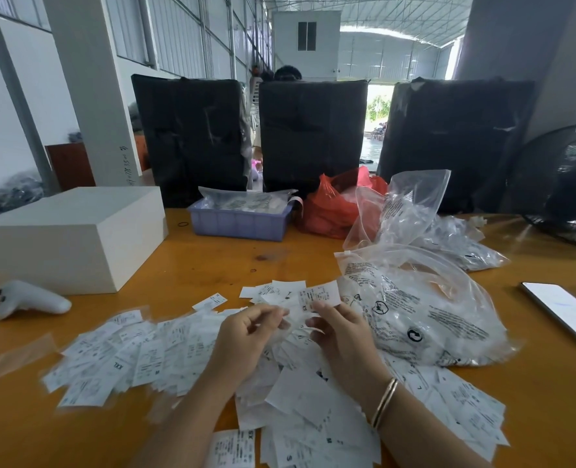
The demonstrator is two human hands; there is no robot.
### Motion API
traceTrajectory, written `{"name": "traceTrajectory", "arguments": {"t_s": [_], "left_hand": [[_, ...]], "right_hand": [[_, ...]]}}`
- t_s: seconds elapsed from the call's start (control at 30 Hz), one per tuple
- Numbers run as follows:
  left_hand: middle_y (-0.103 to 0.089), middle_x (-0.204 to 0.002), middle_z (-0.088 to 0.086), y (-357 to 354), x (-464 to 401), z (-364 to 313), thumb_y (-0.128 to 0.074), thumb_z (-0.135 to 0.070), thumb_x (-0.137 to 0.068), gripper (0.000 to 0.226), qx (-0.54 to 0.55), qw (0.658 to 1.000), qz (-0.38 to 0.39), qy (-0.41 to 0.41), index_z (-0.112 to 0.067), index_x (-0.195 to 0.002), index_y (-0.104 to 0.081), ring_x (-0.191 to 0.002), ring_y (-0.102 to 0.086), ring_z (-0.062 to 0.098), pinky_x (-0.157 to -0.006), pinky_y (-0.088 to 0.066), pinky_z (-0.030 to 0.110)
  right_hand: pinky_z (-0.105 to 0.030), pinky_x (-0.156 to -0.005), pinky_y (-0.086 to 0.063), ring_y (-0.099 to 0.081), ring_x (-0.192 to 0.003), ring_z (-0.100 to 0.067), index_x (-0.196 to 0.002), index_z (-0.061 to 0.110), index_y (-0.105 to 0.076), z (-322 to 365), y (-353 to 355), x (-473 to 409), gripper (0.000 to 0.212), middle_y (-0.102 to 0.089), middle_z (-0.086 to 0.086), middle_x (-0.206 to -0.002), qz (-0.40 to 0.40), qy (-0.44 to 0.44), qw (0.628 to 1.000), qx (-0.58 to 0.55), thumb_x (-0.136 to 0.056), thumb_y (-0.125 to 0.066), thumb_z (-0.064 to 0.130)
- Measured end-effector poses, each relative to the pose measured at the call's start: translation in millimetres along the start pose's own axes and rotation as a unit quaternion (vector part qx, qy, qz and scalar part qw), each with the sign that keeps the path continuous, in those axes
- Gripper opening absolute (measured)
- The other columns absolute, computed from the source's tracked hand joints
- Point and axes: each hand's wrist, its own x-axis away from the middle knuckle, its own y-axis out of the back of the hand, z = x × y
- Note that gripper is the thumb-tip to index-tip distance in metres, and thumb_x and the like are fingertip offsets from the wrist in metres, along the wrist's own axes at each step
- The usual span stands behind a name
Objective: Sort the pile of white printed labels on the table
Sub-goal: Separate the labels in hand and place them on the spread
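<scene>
Warehouse interior with an orange wooden surface (195, 265) in the foreground. Pile of white printed labels (151, 352) spread from 9 o'clock through 6 o'clock to 4 o'clock, beneath both hands. Left hand (246, 339), fingers curled, pinching loose labels at centre. Right hand (338, 336) pinching a label marked XS (318, 295), raised just above the pile. Clear plastic bag (425, 319) at 3 o'clock, touching the pile. White box (74, 238) at 10 o'clock; purple tray (239, 222) at 12 o'clock; phone (563, 310) at far 3 o'clock.
</scene>
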Motion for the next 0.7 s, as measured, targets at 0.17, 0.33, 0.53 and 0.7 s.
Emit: {"name": "traceTrajectory", "arguments": {"t_s": [0.17, 0.33, 0.53, 0.7], "left_hand": [[-0.071, -0.084, -0.021, -1.3, -0.7, 3.1, -0.067, -0.018, -0.087, 0.027, -0.009, 0.999, 0.017, 0.029, -0.043, -0.095, -0.061, -0.080, -0.065, -0.001, -0.061, -0.052, 0.012], [-0.068, -0.076, -0.025, -2.0, -2.3, 5.7, -0.073, -0.019, -0.082, 0.022, -0.039, 0.999, 0.013, 0.021, -0.039, -0.085, -0.065, -0.079, -0.063, -0.005, -0.064, -0.050, 0.010], [-0.072, -0.075, -0.016, -0.8, -3.4, 5.2, -0.069, -0.021, -0.085, 0.009, 0.011, 0.999, -0.030, 0.017, -0.026, -0.077, -0.070, -0.073, -0.066, -0.001, -0.066, -0.048, 0.008], [-0.073, -0.076, -0.016, -1.5, -2.7, 3.6, -0.068, -0.024, -0.086, 0.007, 0.011, 0.999, -0.034, 0.018, -0.027, -0.080, -0.071, -0.074, -0.067, -0.002, -0.068, -0.050, 0.010]], "right_hand": [[-0.021, -0.056, -0.053, -0.064, -0.062, -0.017, -0.077, 0.005, -0.067, -4.1, -8.2, 4.2, 0.012, -0.066, -0.010, -0.070, 0.018, -0.008, 1.000, -0.018, -0.068, -0.073, 0.010], [-0.021, -0.059, -0.053, -0.063, -0.063, -0.015, -0.085, 0.002, -0.065, -4.3, -8.4, 4.6, 0.009, -0.066, -0.010, -0.073, 0.022, 0.016, 1.000, 0.004, -0.076, -0.068, 0.003], [-0.022, -0.060, -0.054, -0.067, -0.069, -0.017, -0.087, 0.003, -0.066, -5.7, -5.5, 0.2, 0.008, -0.070, -0.014, -0.079, -0.036, 0.022, 0.998, -0.042, -0.085, -0.065, 0.010], [-0.021, -0.061, -0.053, -0.065, -0.068, -0.014, -0.074, 0.012, -0.073, -6.2, -6.0, 0.6, 0.014, -0.069, -0.007, -0.074, -0.031, 0.023, 0.999, -0.022, -0.068, -0.074, 0.024]]}}
